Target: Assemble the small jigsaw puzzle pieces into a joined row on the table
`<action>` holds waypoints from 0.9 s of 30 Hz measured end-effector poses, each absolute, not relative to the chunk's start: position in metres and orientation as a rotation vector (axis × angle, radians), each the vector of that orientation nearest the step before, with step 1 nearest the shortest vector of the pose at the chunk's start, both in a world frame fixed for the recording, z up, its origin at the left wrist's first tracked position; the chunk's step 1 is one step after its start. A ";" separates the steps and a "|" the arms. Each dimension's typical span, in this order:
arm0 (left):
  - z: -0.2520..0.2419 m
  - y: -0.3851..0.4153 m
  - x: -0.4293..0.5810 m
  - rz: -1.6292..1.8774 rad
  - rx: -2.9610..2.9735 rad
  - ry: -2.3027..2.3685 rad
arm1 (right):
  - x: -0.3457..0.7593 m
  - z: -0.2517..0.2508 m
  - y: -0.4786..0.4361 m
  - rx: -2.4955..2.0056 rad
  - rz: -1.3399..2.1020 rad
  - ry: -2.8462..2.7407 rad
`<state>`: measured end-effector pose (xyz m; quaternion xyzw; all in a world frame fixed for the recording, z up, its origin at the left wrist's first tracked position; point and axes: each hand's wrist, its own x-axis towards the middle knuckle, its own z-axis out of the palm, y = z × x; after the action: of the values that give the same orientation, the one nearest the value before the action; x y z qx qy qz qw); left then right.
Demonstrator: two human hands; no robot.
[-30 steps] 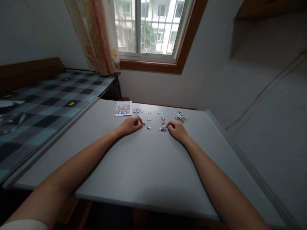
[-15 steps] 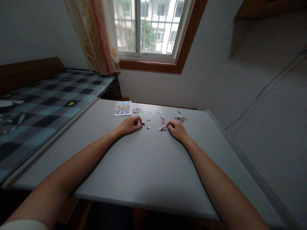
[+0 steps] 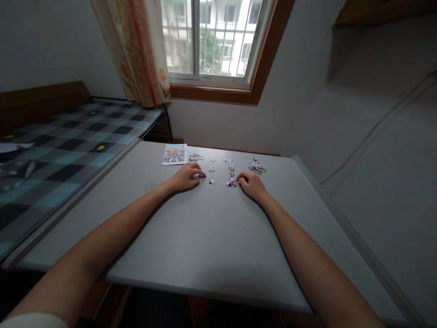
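My left hand point(image 3: 186, 176) is closed at the fingertips on a small dark puzzle piece point(image 3: 202, 177), mostly covered by the fingers, low over the table. To its right lie a loose white-and-dark piece point(image 3: 211, 181) and two more pieces in a column above it. Several joined pieces form an upright partial puzzle point(image 3: 231, 171), its wider foot nearest me. Beside that foot rests my right hand point(image 3: 251, 184), fingers curled in, tips at the puzzle's right edge. Whatever is between those fingertips is hidden.
A printed reference picture point(image 3: 175, 154) lies at the table's back left, with a small group of loose pieces point(image 3: 196, 157) beside it. Another pile of pieces point(image 3: 256, 166) is at the back right. A checkered bed point(image 3: 112, 123) adjoins the white table point(image 3: 205, 241) on the left.
The fingers of my left hand have shifted and now cover more of the dark piece, which sits slightly further left. My right hand stays in place.
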<state>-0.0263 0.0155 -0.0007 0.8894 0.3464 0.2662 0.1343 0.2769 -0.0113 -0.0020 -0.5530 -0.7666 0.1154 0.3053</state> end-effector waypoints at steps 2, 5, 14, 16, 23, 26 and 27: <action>-0.003 0.017 -0.027 0.800 2.579 1.024 | 0.277 -0.001 -0.012 -1.465 0.310 -2.028; -0.004 0.018 -0.026 0.850 2.549 1.054 | 0.277 0.000 -0.012 -1.467 0.319 -2.025; 0.002 0.013 -0.025 0.807 2.583 1.086 | 0.277 -0.003 -0.011 -1.473 0.308 -2.037; 0.002 0.013 -0.026 0.769 2.620 1.062 | 0.277 -0.002 -0.011 -1.480 0.311 -2.038; 0.000 0.015 -0.026 0.852 2.626 1.010 | 0.277 -0.002 -0.011 -1.479 0.324 -2.036; 0.001 0.015 -0.026 0.844 2.615 1.026 | 0.277 -0.003 -0.011 -1.477 0.314 -2.047; 0.001 0.015 -0.026 0.836 2.612 1.039 | 0.277 -0.003 -0.010 -1.476 0.310 -2.048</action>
<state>-0.0260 0.0153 0.0008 0.8857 0.3525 0.2835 0.1041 0.2775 -0.0103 -0.0032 -0.5544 -0.7696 0.1167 0.2946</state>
